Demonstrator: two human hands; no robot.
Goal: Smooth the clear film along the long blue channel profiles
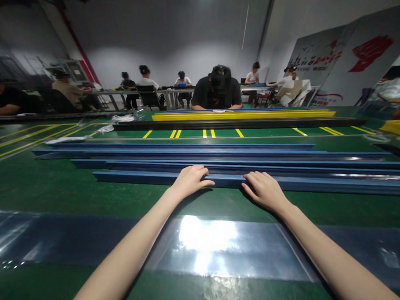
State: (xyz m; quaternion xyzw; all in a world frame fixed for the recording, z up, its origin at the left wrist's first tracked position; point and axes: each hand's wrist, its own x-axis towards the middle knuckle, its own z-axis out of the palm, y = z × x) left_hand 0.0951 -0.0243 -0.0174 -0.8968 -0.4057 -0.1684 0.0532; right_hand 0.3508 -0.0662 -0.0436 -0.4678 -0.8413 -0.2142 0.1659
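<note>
Progress: we hold the near blue rail (229, 180), by our judgement not lifted off the desk (73, 202); the other blue rails (187, 152) lie beyond, unheld | Left hand (190, 178): narrow, fingers over its top edge | Right hand (265, 189): likewise | Containers: we cannot tell whether the clear plastic strip (249, 253) nearer us is a sleeve
</note>
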